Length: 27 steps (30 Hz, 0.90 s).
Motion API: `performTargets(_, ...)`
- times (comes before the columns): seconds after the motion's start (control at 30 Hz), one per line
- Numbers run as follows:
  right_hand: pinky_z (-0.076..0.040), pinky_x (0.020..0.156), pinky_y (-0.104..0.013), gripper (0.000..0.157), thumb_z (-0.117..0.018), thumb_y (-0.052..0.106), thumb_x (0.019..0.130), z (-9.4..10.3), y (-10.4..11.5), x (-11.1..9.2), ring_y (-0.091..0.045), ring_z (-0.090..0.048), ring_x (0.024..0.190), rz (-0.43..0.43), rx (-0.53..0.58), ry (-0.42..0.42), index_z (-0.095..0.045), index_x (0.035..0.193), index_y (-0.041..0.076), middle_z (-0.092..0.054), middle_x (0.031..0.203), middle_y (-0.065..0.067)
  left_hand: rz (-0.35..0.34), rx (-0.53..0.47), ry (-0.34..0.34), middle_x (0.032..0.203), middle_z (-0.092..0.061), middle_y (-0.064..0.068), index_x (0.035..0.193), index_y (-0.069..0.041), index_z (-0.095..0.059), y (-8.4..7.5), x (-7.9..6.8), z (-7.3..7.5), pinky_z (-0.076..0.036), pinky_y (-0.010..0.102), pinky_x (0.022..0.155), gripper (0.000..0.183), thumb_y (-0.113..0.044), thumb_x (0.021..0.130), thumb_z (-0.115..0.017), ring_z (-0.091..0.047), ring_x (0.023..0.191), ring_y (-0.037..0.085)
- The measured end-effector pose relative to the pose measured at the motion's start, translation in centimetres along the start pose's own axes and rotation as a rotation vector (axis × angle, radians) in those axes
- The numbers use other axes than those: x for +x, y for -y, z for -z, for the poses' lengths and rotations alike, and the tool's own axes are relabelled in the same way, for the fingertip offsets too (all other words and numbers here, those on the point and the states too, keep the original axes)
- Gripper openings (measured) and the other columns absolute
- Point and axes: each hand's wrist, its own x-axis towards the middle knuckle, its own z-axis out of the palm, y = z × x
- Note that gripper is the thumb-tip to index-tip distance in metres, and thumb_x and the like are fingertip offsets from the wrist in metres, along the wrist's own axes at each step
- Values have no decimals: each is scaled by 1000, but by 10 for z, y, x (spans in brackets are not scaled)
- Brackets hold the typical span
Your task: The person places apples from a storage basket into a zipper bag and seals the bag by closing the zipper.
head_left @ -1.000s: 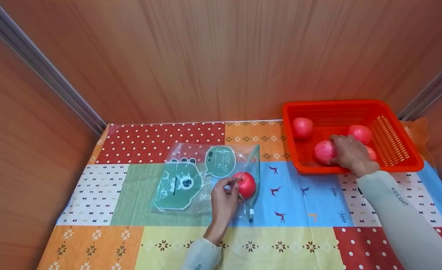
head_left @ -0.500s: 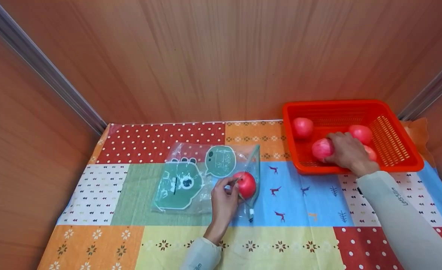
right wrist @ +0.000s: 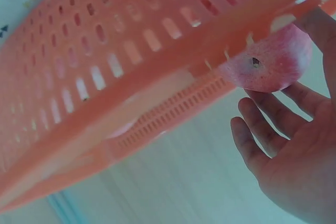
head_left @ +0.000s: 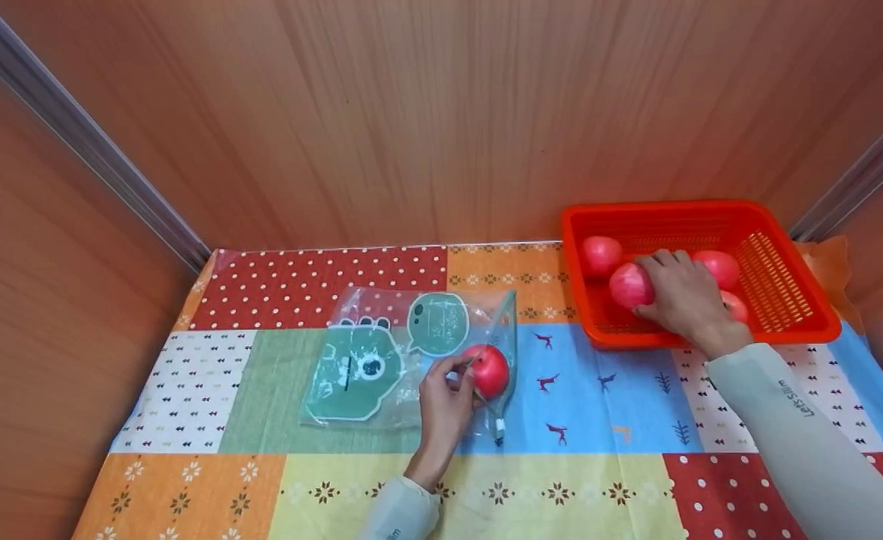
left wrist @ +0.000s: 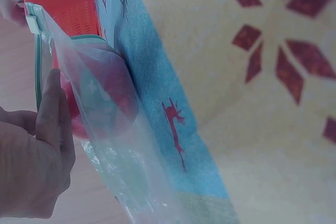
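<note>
A clear zipper bag (head_left: 360, 371) with green cartoon prints lies flat, its slider end toward the right. Inside its mouth sits one red apple (head_left: 489, 373), showing through the film in the left wrist view. My left hand (head_left: 445, 401) pinches the bag's film at the apple's left side. Over the orange-red basket (head_left: 591, 330), my right hand (head_left: 687, 300) grips another apple (head_left: 631, 286) between thumb and fingers. From the right wrist, that apple (right wrist: 270, 61) shows at the basket rim, its dimpled end facing the camera.
More apples lie in the basket, one at its left (head_left: 602, 255) and others at its right, partly hidden by the right hand. A patchwork cloth (head_left: 561, 487) covers the table. Wood-grain panels (head_left: 441, 120) close off the back and sides.
My right hand has moved left and toward the basket's back with the apple in its grip. The left hand, the bag and the apple in it stay put.
</note>
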Motion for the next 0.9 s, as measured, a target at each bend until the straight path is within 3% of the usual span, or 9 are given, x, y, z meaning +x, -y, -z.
performTargets(0.47,-44,109,-72,87,-94,18,76,13,29,-2,-49,-49,129,84,-60,-56,-53,150,1,-55,143,-26,19,-6,-3,104,-64,10,120,-4,-75,-2,-1,0,-63,29,61,24,3,98,-69,-68,73,17)
performTargets(0.9,-50,103,-68,88,-97,17,71,19,65,-5,-46,-52,129,163,-114,-153,-55,147,0,-56,142,-27,4,9,-12,104,-65,9,118,-4,-76,-2,0,0,-62,27,59,22,2,99,-68,-66,73,17)
